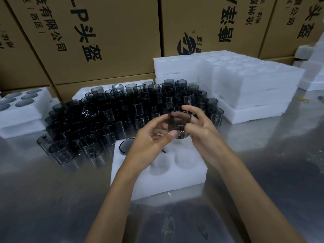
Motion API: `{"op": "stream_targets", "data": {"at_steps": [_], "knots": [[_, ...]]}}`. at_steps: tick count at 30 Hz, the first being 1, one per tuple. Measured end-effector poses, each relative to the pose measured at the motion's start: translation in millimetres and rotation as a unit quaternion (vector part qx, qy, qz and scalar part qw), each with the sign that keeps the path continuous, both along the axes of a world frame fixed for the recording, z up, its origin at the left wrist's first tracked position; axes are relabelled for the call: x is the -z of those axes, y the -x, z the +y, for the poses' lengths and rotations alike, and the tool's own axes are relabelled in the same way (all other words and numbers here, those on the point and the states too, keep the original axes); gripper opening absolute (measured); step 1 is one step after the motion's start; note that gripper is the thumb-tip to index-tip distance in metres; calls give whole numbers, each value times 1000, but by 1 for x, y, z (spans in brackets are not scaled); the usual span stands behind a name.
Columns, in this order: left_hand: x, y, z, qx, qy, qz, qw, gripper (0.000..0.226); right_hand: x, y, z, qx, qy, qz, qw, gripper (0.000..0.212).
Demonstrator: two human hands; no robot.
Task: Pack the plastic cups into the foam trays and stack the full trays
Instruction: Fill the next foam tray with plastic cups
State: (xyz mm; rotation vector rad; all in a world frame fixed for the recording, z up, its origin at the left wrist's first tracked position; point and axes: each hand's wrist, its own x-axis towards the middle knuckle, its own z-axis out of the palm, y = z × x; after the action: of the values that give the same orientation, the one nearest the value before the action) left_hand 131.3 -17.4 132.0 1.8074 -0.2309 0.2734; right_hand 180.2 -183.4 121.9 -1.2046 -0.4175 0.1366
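Observation:
Both my hands hold one smoky grey plastic cup (178, 122) with a handle, above the far edge of a white foam tray (157, 181). My left hand (150, 142) pinches the cup from the left with thumb and fingers. My right hand (201, 130) curls round its right side and handle. The tray lies in front of me on the steel table; one cup (125, 145) sits in its far-left hole, and two near holes show empty. A dense crowd of loose grey cups (122, 111) stands behind the tray.
A stack of full foam trays (22, 113) lies at the left. Stacks of empty foam trays (249, 88) stand at the back right, more foam (313, 67) at the far right. Cardboard boxes (105, 41) form a wall behind. The steel table (52, 199) surrounds the tray.

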Motion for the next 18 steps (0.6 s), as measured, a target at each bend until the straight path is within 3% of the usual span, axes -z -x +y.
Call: {"op": "stream_targets", "data": {"at_steps": [7,11,18], "knots": [[4,-1,-7,-55,-36,-20,998,47,-2,-2,-10,-10,51,-46,998,54],[7,-2,-8,-117,-104,-46,987,49,-3,-3,-15,5,126,-85,988,53],[13,-5,-7,-167,-198,-51,964,50,-1,-6,-16,14,205,-72,976,46]]}}
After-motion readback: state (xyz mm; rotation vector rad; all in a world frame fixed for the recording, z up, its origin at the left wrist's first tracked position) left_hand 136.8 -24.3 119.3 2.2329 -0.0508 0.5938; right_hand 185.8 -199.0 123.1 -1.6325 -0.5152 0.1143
